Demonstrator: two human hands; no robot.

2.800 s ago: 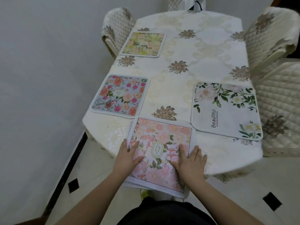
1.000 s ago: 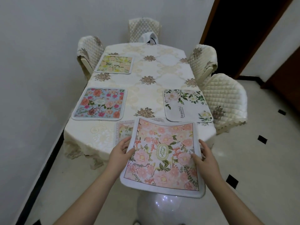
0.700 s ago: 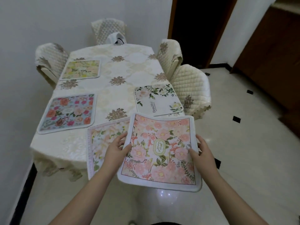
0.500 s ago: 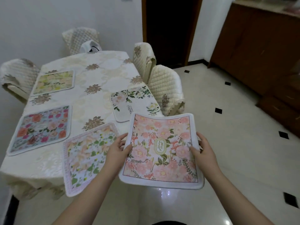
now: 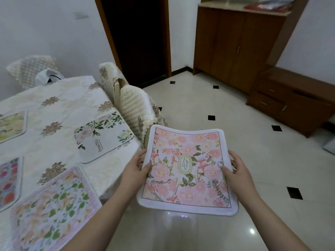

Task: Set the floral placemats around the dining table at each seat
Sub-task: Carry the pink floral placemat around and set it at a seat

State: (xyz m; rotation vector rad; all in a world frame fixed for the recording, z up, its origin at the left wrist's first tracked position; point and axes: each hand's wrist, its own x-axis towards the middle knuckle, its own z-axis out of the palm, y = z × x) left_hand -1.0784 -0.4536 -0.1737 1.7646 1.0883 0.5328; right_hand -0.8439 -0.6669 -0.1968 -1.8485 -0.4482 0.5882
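Placemat in pink florals [image 5: 186,169] is carried over the floor, right of the counter [image 5: 68,109], left hand [image 5: 135,170] and right hand [image 5: 235,169] each grasping a side edge, thumbs on top. Its sagging middle suggests light, soft cloth — best held at opposite edges. Four placemats already lie on the counter — one near [image 5: 52,205], one beside the right-hand chairs [image 5: 103,138].

pink floral placemat [image 5: 186,169] | held level over floor | four other placemats [image 5: 103,137] flat on table [image 5: 72,91]
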